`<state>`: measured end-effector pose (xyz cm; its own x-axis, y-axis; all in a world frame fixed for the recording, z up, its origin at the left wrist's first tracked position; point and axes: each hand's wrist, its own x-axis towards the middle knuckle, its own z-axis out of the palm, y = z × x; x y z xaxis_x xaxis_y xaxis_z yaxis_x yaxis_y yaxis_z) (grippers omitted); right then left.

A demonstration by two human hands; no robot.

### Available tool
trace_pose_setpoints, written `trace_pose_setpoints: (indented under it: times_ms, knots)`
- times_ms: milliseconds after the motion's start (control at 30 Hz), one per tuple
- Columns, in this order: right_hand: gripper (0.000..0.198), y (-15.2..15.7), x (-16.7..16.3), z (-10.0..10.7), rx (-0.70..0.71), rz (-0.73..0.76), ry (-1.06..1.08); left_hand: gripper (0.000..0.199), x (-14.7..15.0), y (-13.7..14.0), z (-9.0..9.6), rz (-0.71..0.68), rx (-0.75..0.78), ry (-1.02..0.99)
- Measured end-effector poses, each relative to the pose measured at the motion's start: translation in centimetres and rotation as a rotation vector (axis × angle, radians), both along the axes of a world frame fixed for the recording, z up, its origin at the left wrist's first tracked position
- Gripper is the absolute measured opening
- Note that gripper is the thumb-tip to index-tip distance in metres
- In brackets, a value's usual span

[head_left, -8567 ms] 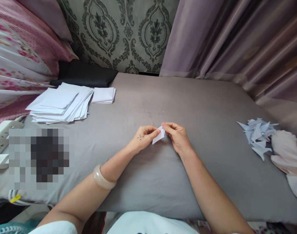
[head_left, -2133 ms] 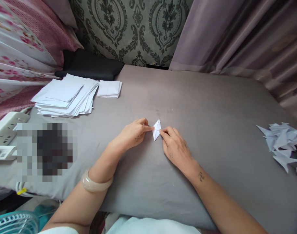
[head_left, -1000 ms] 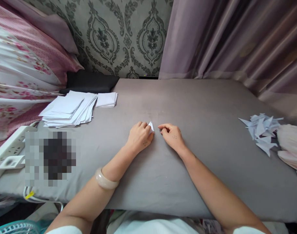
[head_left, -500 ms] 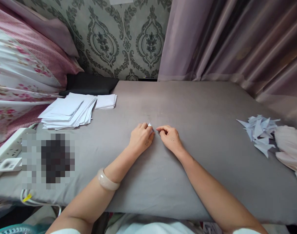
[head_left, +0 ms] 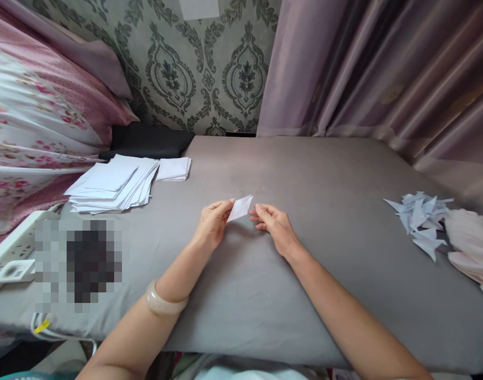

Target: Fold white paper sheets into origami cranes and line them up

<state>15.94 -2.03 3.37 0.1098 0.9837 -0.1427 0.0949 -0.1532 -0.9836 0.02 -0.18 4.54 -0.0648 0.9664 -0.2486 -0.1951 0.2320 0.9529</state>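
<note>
Between the thumb and fingers of my left hand (head_left: 211, 221) is a small piece of folded white paper (head_left: 240, 209), held by its left end. It is tilted, with a pointed tip toward the upper right, and raised a little over the grey cloth surface (head_left: 324, 253). Just right of the paper is my right hand (head_left: 276, 226), its fingers loosely curled and apart, with nothing visible in them. Its fingertips come close to the paper's right edge; whether they touch it I cannot tell.
At the left lie a large stack of white paper (head_left: 106, 184) and a smaller stack (head_left: 173, 169), before a black cushion-like item (head_left: 150, 140). A power strip (head_left: 15, 243) is nearer. Folded pointed paper pieces (head_left: 421, 214) are heaped at the right beside a pale cloth (head_left: 469, 237).
The folded paper, mostly hidden behind my left hand before, has been lifted and turned so its face shows. My left hand has shifted left and rolled over; my right hand has loosened its fingers.
</note>
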Motion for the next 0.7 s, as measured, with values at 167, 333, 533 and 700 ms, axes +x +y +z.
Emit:
trace_pose_setpoints:
  times_ms: [167, 333, 533, 700]
  knots:
    - [0.030, -0.4, -0.3, 1.0, -0.179, 0.122, 0.411, 0.029, 1.1, -0.6, -0.4, -0.121, -0.092, -0.278]
    - [0.028, -0.2, 0.3, 0.5, -0.063, 0.119, 0.157, 0.043, 0.8, -0.7, -0.8, -0.200, -0.134, -0.233]
    - [0.026, 0.4, 1.0, -0.7, 0.013, 0.239, -0.106, 0.030, 0.4, -0.5, -1.4, -0.255, -0.069, 0.060]
    - [0.027, 0.7, 1.2, -1.5, 0.028, 0.154, -0.250, 0.022, 0.2, -0.7, -1.9, -0.294, 0.086, 0.353]
